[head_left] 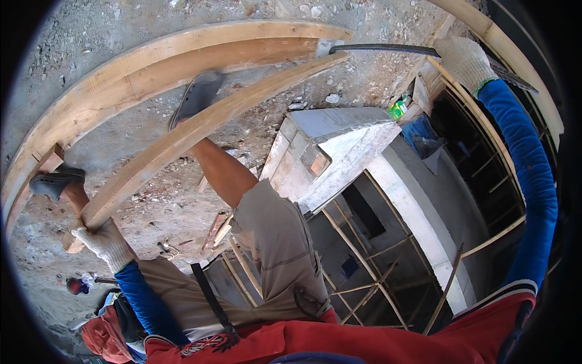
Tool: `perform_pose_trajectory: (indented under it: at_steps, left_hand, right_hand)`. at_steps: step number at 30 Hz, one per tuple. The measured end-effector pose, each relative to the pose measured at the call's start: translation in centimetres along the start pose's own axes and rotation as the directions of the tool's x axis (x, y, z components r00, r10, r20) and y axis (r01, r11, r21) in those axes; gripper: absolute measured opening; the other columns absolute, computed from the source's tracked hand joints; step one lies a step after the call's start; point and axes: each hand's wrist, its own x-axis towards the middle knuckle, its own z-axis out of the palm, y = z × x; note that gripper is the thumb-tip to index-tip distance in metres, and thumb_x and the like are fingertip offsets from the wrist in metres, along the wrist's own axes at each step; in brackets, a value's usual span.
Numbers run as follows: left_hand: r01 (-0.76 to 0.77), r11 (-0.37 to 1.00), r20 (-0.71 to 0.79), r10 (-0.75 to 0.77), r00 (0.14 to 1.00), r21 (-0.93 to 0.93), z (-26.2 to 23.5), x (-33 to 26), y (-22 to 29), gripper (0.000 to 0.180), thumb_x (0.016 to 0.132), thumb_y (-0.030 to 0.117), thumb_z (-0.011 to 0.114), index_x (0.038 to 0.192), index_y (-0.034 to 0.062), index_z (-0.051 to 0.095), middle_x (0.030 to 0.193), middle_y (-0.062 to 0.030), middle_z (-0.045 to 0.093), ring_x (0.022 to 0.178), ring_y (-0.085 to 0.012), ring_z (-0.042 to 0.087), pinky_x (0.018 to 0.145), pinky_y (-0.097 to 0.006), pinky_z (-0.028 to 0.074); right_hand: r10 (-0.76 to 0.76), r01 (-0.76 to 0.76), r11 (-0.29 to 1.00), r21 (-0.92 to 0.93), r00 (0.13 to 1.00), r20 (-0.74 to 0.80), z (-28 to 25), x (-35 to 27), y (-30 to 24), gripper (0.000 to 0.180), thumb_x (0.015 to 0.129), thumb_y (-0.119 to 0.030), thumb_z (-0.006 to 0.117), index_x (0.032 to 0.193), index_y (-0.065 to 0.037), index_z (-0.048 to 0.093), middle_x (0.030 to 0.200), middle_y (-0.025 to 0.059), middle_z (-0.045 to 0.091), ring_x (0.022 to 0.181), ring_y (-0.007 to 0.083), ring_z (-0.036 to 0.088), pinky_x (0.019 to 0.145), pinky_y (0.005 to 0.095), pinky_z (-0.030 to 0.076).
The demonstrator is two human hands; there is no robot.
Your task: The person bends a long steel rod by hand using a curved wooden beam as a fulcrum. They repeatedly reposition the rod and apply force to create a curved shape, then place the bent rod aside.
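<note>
My left fingers [92, 237] gripping a wooden beam [242, 97], near one end, my right fingers [451, 52] gripping a dark bar [388, 48], both gloved

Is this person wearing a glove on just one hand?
No, the left hand on the wooden beam and the right hand both wear whitish gloves.

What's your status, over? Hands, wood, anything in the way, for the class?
Left hand gripping wooden beam. Right hand holding black bar, tip near beam's far end. Beam crosses in front of right leg.
</note>
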Motion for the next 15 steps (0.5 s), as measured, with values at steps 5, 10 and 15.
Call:
perform_pose_trajectory:
  at_steps: [5,10,15]
  left_hand:
    - [-0.005,0.999,-0.010,0.006,1.000,0.047,0.9,-0.2,0.8,0.045,0.101,0.040,0.071,0.126,0.0030,0.065,0.132,-0.0108,0.061,0.130,-0.0254,0.056,0.117,-0.045,0.045]
    - [-0.017,0.994,0.045,0.012,0.999,0.112,0.2,1.0,1.2,0.044,0.103,0.041,0.069,0.127,0.0038,0.065,0.133,-0.0091,0.061,0.129,-0.0236,0.056,0.117,-0.042,0.043]
    - [0.028,1.000,-0.038,-0.027,0.999,0.013,0.1,0.5,-0.2,0.050,0.103,0.046,0.068,0.132,0.0051,0.062,0.137,-0.0104,0.059,0.132,-0.0257,0.055,0.117,-0.047,0.044]
  right_hand:
    - [-0.247,0.205,0.950,-0.234,0.954,-0.169,-5.1,5.5,-0.3,0.032,0.095,-0.020,0.063,0.126,-0.014,0.071,0.110,0.0123,0.077,0.094,0.0305,0.076,0.077,0.0455,0.061]
    - [-0.379,0.322,0.926,-0.199,0.782,-0.495,-10.8,12.6,-1.5,0.032,0.092,-0.014,0.060,0.121,-0.014,0.074,0.107,0.0104,0.077,0.088,0.0297,0.076,0.069,0.0457,0.060]
    - [-0.468,0.303,0.878,-0.371,0.705,-0.532,-14.0,18.8,-1.9,0.031,0.093,-0.017,0.059,0.120,-0.014,0.074,0.101,0.0125,0.076,0.089,0.0297,0.075,0.073,0.0462,0.059]
